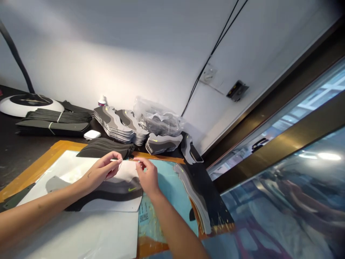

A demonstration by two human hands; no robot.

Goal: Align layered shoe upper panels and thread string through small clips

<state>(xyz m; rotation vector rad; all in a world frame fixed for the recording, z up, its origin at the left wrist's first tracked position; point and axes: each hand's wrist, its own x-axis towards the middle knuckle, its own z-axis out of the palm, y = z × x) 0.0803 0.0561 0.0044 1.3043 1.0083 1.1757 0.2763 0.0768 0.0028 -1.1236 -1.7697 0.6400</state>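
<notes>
My left hand (pixel 104 169) is closed in a pinch above the white sheet. Something small, thin and pale shows at its fingertips, too small to name. A short way to the right, my right hand (pixel 147 175) is also pinched, and whatever is between its fingers cannot be made out. Below both hands a grey and black shoe upper piece (pixel 118 190) with a yellow-green swoosh lies flat on the white sheet (pixel 88 233). My left forearm and hand cover part of that piece. Just beyond my hands rests a stack of dark curved pieces (pixel 105 147).
Stacked shoe upper pieces (pixel 114 124) and a clear plastic bag (pixel 159 117) stand along the wall. Bound black pieces (pixel 54 127) lie near the lamp base (pixel 32 104). Another stack of grey pieces (pixel 195 198) sits right of the blue mat (pixel 172 187), near a glass pane (pixel 291 201).
</notes>
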